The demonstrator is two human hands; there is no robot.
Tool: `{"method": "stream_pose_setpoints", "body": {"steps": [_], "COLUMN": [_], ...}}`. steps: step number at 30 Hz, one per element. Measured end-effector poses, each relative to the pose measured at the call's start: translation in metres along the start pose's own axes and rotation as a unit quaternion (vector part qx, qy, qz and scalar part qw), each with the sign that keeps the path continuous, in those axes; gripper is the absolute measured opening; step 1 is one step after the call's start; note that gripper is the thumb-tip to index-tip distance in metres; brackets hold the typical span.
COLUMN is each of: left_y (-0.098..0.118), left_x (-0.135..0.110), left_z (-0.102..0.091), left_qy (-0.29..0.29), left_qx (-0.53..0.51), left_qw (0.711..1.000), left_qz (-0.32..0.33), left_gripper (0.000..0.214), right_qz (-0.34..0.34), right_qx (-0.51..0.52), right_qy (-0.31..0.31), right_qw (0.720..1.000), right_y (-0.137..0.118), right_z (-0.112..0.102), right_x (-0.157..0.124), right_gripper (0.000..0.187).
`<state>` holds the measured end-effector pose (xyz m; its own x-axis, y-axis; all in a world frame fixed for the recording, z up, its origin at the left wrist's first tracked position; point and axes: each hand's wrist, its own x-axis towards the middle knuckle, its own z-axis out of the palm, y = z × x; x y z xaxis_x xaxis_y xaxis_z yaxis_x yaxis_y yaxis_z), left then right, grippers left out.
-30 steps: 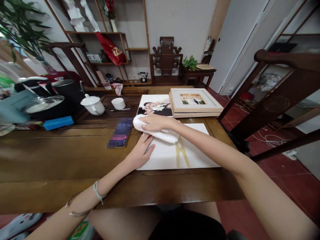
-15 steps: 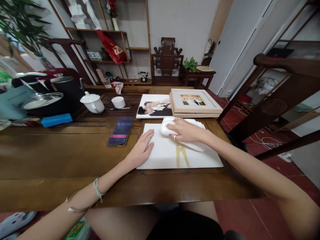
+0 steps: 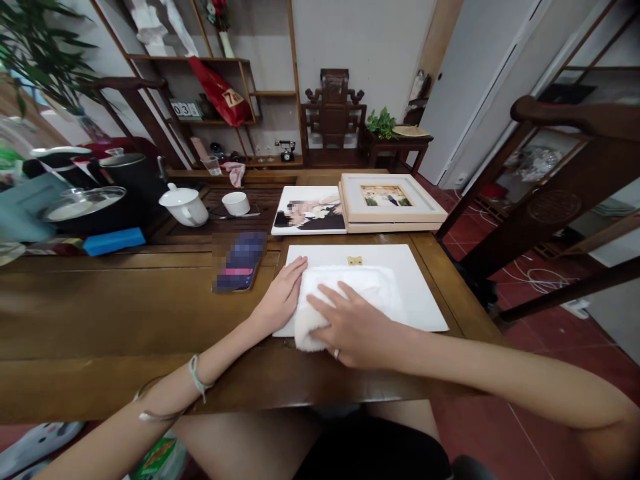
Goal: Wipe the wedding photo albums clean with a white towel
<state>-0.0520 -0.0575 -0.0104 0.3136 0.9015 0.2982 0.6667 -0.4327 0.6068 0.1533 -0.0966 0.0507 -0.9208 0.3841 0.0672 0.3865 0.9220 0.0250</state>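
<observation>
A white board [image 3: 425, 293] with a small gold metal hanger [image 3: 355, 261] near its far edge lies flat on the wooden table in front of me. My left hand [image 3: 283, 297] rests on the board's left edge, its fingers stretched out flat. Under my right hand [image 3: 353, 327] is a folded white towel [image 3: 370, 280], gripped with the fingers spread over it and pressed onto the board's near part. The towel hangs slightly past the near edge and hides the middle of the board.
Beyond the board lie a photo print [image 3: 310, 212] and stacked picture frames [image 3: 395, 200]. A phone [image 3: 240, 261] lies left of my left hand. Farther left are a lidded white cup [image 3: 184, 205], a white bowl [image 3: 235, 204], a blue box [image 3: 114, 241] and pots [image 3: 90, 203]. A dark chair [image 3: 560, 180] stands right.
My right hand has drawn the towel from the board's far part toward me to its near edge. The gold stand-like strip on the board is now covered. My left hand has stayed put.
</observation>
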Motion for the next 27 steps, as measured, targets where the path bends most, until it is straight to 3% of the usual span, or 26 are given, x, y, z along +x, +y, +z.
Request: {"method": "stream_pose_setpoints", "body": {"steps": [4, 7, 14, 16, 18, 21, 24, 27], "left_y": [-0.001, -0.003, -0.002, -0.001, -0.002, -0.003, -0.003, -0.003], "left_x": [0.0, 0.0, 0.0, -0.001, -0.001, 0.0, 0.0, 0.001], "left_z": [-0.001, -0.001, -0.002, -0.003, -0.002, 0.0, 0.002, 0.002], "left_qy": [-0.005, -0.004, -0.017, -0.023, -0.023, -0.016, -0.011, -0.012], "left_qx": [-0.008, -0.005, -0.006, -0.002, -0.003, -0.002, 0.004, 0.01], "left_qw": [1.0, 1.0, 1.0, 1.0, 1.0, 1.0, 1.0, 1.0], "left_qz": [0.003, 0.009, -0.003, 0.001, 0.003, 0.007, 0.008, 0.007], "left_gripper": [0.047, 0.049, 0.047, 0.047, 0.047, 0.046, 0.046, 0.047], "right_qz": [0.085, 0.099, -0.001, -0.028, -0.026, -0.006, 0.012, 0.031], "right_qx": [-0.033, -0.059, -0.028, -0.001, 0.019, 0.022, 0.019, 0.024], "right_qy": [-0.008, -0.019, 0.011, 0.01, -0.004, -0.008, 0.013, 0.023], "right_qw": [0.996, 0.993, 1.0, 1.0, 0.999, 1.0, 1.0, 0.999], "right_y": [0.035, 0.046, -0.017, -0.02, -0.007, 0.034, 0.076, 0.101], "right_z": [0.005, 0.004, 0.001, -0.001, -0.003, -0.002, 0.001, 0.003], "right_x": [0.027, 0.039, 0.005, -0.002, -0.001, 0.012, 0.029, 0.04], "right_gripper": [0.037, 0.036, 0.023, 0.021, 0.026, 0.035, 0.035, 0.033]}}
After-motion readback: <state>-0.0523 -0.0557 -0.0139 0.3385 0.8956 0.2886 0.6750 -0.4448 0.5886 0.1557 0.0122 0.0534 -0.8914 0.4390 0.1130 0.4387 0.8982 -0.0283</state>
